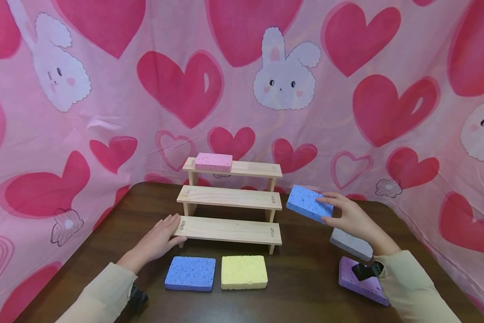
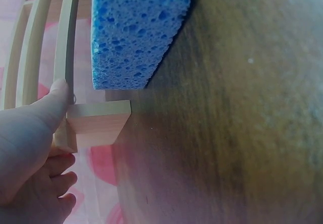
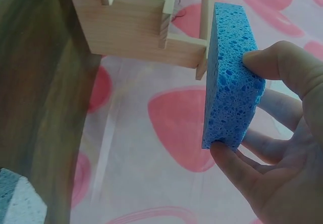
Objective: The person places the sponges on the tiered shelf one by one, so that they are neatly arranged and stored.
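My right hand point(image 1: 353, 217) holds a blue sponge point(image 1: 306, 202) by its right end, in the air to the right of the wooden three-step shelf point(image 1: 230, 229). The right wrist view shows the thumb on one edge of this sponge point(image 3: 229, 77) and fingers on the opposite edges. At the left end of the lowest step, my left hand point(image 1: 157, 240) grips the board, its thumb along the front edge in the left wrist view. A pink sponge point(image 1: 213, 162) lies on the top step, towards the left.
Before the shelf, a second blue sponge point(image 1: 191, 273) and a yellow sponge point(image 1: 244, 272) lie side by side on the dark wooden table point(image 1: 298, 287). A grey sponge point(image 1: 351, 244) and a purple sponge point(image 1: 361, 282) lie under the right forearm. A pink heart-patterned cloth point(image 1: 234, 89) hangs behind.
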`<act>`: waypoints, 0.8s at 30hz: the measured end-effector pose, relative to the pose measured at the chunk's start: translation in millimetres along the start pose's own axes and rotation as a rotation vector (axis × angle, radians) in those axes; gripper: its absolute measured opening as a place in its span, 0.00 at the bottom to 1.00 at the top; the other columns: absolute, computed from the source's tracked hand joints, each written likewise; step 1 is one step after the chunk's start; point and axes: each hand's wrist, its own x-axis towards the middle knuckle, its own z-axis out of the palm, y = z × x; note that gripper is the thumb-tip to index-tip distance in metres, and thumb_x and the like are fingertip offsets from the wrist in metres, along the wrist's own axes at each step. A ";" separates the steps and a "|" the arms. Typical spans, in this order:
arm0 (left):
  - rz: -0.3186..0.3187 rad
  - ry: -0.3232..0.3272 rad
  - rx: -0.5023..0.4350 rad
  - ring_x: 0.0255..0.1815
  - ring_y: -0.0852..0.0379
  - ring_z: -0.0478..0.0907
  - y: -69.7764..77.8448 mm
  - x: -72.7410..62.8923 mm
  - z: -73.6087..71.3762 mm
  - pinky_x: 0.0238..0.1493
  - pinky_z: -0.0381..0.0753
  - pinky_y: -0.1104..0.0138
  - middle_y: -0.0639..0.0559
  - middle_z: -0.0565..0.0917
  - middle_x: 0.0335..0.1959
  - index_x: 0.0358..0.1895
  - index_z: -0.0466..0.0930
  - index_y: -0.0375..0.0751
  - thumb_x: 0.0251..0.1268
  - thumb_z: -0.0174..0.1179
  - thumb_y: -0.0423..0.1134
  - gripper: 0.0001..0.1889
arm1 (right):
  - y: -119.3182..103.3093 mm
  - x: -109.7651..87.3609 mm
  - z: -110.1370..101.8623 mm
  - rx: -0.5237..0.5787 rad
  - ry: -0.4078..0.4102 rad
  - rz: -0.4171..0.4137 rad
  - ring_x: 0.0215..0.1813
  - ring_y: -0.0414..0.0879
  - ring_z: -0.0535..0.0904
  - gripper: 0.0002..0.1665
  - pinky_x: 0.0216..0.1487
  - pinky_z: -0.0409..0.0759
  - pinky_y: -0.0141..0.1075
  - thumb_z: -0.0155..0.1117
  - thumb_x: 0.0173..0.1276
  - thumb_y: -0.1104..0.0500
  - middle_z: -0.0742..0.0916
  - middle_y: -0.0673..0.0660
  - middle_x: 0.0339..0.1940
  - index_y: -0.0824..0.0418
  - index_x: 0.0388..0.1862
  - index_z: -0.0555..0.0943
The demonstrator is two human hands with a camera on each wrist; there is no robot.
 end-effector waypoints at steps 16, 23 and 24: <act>0.037 0.024 0.019 0.67 0.34 0.53 -1.8 1.6 3.2 0.65 0.50 0.46 0.30 0.61 0.65 0.65 0.58 0.24 0.59 0.62 0.46 0.38 | -15.5 32.8 -2.3 0.049 -0.044 0.080 0.57 0.61 0.68 0.31 0.52 0.71 0.57 0.68 0.57 0.61 0.69 0.66 0.62 0.63 0.60 0.73; 0.038 0.026 0.016 0.67 0.34 0.53 -2.2 1.1 3.3 0.64 0.50 0.45 0.30 0.61 0.65 0.65 0.58 0.24 0.58 0.62 0.46 0.38 | -18.2 48.7 -1.1 0.021 -0.036 0.038 0.56 0.62 0.70 0.30 0.50 0.74 0.54 0.68 0.56 0.62 0.70 0.66 0.61 0.65 0.59 0.74; 0.038 0.027 0.019 0.67 0.34 0.53 -2.0 1.0 2.9 0.64 0.51 0.45 0.30 0.61 0.65 0.65 0.59 0.24 0.58 0.62 0.46 0.38 | -18.8 50.5 -1.1 0.011 -0.036 0.036 0.56 0.62 0.69 0.30 0.50 0.74 0.54 0.68 0.56 0.61 0.70 0.66 0.61 0.64 0.59 0.74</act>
